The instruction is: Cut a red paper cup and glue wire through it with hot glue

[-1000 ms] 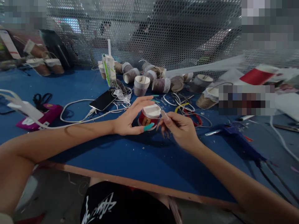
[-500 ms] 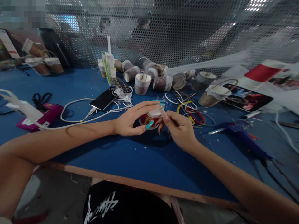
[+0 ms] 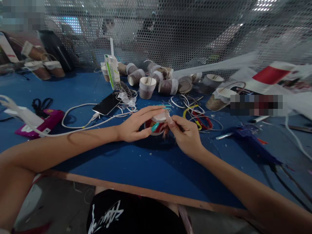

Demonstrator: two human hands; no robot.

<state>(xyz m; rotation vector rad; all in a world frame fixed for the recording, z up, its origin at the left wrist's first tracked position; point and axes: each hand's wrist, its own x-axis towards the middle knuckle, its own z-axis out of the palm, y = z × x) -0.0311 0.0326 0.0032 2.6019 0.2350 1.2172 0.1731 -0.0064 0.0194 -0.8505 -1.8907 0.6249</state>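
A small red and white tub [image 3: 159, 117] stands on the blue table [image 3: 146, 169] between my hands. My left hand [image 3: 137, 125] is wrapped round its left side, thumb with a long teal nail at the front and fingers over the far side. At the tub's right edge my right hand [image 3: 186, 133] pinches a small pale piece [image 3: 168, 117] between thumb and forefinger. The other fingers of that hand are partly hidden behind it, and the piece is too small to make out fully.
Twine-wrapped cups [image 3: 147, 87] lie and stand at the back. A phone [image 3: 106, 103] with a white cable is at left. Yellow and red scissors [image 3: 202, 119] and a blue glue gun [image 3: 253, 143] lie at right, near a metal mesh [image 3: 195, 35].
The whole view has shifted slightly. Both hands stay at the tub, and the pale piece in my right hand is tilted a little differently.
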